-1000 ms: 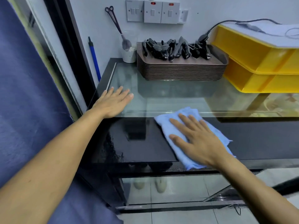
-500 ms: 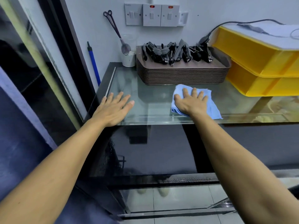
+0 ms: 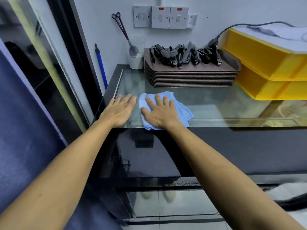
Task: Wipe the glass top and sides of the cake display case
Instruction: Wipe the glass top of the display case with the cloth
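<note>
On the clear glass top of the cake display case (image 3: 207,103), near its front-left corner, both hands lie flat. Right hand (image 3: 160,113) presses down on a light blue microfibre cloth (image 3: 182,112), fingers straight and spread, nothing gripped; cloth is bunched under the palm and its near end hangs just over the front glass edge. Left hand (image 3: 119,112) rests palm-down on bare glass just beside the cloth, fingers straight and close together, holding nothing, fingertips nearly touching the cloth's left edge. Dark glossy front panel of the case (image 3: 232,150) below the hands, reflective.

At the back of the glass top: stack of brown plastic serving trays (image 3: 191,77) with a pile of black tongs (image 3: 184,55) on top. Left of it a white plastic cup (image 3: 135,61) holding long metal scissor tongs (image 3: 123,30) leaning on the wall. Right side: stacked yellow plastic crates (image 3: 272,72), black cable (image 3: 232,29) running over them. Blue-handled pole (image 3: 100,63) stands in the corner left of the case. White wall switches (image 3: 161,17) above
</note>
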`<state>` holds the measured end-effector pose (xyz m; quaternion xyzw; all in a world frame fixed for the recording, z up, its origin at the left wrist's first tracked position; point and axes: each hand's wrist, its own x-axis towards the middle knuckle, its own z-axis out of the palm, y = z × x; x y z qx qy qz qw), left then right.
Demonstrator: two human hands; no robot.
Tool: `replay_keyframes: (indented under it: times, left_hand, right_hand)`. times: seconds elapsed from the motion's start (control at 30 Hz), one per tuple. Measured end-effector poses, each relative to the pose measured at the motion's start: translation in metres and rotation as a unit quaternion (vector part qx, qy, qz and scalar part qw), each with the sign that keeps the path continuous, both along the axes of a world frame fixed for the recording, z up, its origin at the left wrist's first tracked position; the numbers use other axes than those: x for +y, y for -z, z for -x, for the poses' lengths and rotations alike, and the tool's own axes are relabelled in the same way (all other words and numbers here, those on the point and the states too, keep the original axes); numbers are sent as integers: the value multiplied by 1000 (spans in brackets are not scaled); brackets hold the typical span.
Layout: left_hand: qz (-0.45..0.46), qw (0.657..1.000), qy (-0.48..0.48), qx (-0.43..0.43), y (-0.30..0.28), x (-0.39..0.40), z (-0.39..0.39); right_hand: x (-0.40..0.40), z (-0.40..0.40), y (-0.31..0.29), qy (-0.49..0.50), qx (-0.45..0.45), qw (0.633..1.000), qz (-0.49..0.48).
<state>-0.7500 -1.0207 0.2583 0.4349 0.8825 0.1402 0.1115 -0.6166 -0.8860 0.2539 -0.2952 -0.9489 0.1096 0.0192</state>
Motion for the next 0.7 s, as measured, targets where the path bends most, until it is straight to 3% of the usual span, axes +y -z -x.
replay_keyframes:
  times: [0.3,0.47,0.7]
  left_hand:
    - [6,1000,16,14,0,-4,-4]
    - [0,1000,13,10,2,-6,-6]
    - [2,1000,10,16,1,-6,-8]
  right_hand:
    - [-42,-149,-13,-128,-23,991,-5]
    - [-9,-174,-11,-73,-22,997,20]
    - [10,-106,-2,58,1,998,-6]
